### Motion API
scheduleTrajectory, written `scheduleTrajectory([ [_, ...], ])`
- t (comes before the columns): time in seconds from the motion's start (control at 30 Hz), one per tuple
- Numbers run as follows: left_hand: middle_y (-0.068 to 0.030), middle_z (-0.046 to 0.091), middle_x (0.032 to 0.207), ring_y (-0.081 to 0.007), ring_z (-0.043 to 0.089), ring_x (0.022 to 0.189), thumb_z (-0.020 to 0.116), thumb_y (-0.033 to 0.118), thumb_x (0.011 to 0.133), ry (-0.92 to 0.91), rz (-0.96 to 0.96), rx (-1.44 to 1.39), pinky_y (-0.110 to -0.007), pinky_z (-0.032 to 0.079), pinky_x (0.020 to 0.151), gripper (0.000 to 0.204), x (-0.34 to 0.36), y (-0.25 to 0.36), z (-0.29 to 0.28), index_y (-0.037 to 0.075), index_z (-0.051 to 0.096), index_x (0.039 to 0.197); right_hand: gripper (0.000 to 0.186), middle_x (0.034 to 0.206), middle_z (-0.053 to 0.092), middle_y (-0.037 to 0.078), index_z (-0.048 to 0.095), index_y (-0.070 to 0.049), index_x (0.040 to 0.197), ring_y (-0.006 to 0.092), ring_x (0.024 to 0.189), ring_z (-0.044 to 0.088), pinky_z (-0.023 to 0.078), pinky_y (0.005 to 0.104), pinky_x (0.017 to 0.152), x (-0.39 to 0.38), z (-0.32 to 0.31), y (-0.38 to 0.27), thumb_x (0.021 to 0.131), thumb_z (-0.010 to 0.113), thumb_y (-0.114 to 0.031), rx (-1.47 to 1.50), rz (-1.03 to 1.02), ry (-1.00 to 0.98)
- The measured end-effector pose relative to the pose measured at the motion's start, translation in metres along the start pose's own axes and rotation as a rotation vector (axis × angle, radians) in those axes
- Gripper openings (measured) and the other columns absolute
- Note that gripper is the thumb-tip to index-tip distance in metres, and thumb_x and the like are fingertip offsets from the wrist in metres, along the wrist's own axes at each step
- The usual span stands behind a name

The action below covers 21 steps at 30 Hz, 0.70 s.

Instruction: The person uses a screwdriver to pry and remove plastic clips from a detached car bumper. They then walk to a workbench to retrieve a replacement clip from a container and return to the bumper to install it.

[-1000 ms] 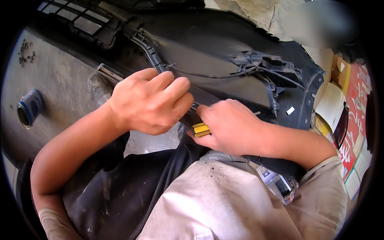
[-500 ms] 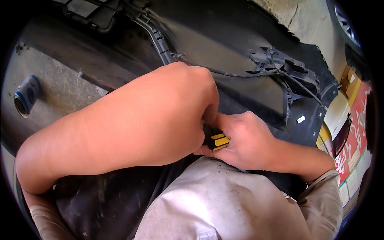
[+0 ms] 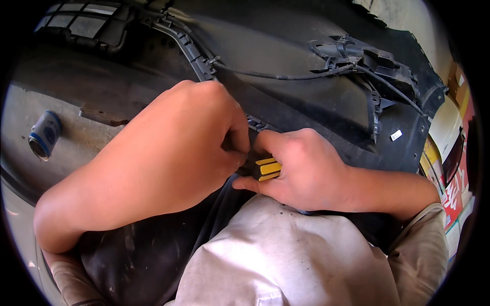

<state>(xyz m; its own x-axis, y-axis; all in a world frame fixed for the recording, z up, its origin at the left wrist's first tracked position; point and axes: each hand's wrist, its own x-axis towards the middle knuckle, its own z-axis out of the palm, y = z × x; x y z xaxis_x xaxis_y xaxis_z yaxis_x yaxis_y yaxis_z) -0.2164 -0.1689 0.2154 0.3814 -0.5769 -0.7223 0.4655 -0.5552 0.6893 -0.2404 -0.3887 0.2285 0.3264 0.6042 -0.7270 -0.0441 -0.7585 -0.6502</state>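
yellow-handled tool (image 3: 270, 169) sits in the right hand (image 3: 302, 166), whose fingers wrap round it with the thumb reaching left below; its working end is hard to make out in the dark gap beside the left hand (image 3: 210, 122). the left hand is curled in, fingertips turned down and mostly hidden, so i cannot tell whether it pinches anything. half a second ago it covered the right fingertips; now it has drawn off to the left and a narrow gap shows between the two, while the right hand's grip looks the same. that suggests a brief parting at one spot, with the tool kept ready. just beyond the hands spreads the black bumper (image 3: 275, 46), with a ribbed hose (image 3: 286, 77) running across it from a ridged strip (image 3: 190, 53) to a bracket (image 3: 365, 56). a white label (image 3: 396, 135) is stuck near its right end, and a grille (image 3: 84, 24) shows at far left. a blue and grey can (image 3: 47, 131) lies on the floor (image 3: 92, 136).
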Motion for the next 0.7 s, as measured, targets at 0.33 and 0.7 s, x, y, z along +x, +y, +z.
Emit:
scheduleTrajectory([
  [0.33,-0.0172,0.067,0.066,-0.0273,0.065,0.059,0.076,0.008,0.073,0.030,-0.043,0.118,-0.035,0.052,0.059,0.012,0.008,-0.003,0.002,-0.002,0.075,0.078,0.050,0.074,0.068,0.026,0.062,0.004,0.082,0.0450,0.071,0.069,0.056,0.0487,0.066,0.003,-0.003,-0.006,0.080,0.087,-0.039,0.030,0.072,-0.004],
  [0.7,-0.0179,0.067,0.067,-0.0287,0.066,0.061,0.077,0.010,0.073,0.041,0.160,0.297,-0.037,0.053,0.060,0.015,0.014,-0.024,-0.006,-0.003,0.075,0.080,0.031,0.088,0.076,0.014,0.073,-0.001,0.101,0.0299,0.081,0.075,0.058,0.0365,0.074,0.008,-0.005,-0.008,0.082,0.086,-0.021,0.144,0.004,-0.006],
])
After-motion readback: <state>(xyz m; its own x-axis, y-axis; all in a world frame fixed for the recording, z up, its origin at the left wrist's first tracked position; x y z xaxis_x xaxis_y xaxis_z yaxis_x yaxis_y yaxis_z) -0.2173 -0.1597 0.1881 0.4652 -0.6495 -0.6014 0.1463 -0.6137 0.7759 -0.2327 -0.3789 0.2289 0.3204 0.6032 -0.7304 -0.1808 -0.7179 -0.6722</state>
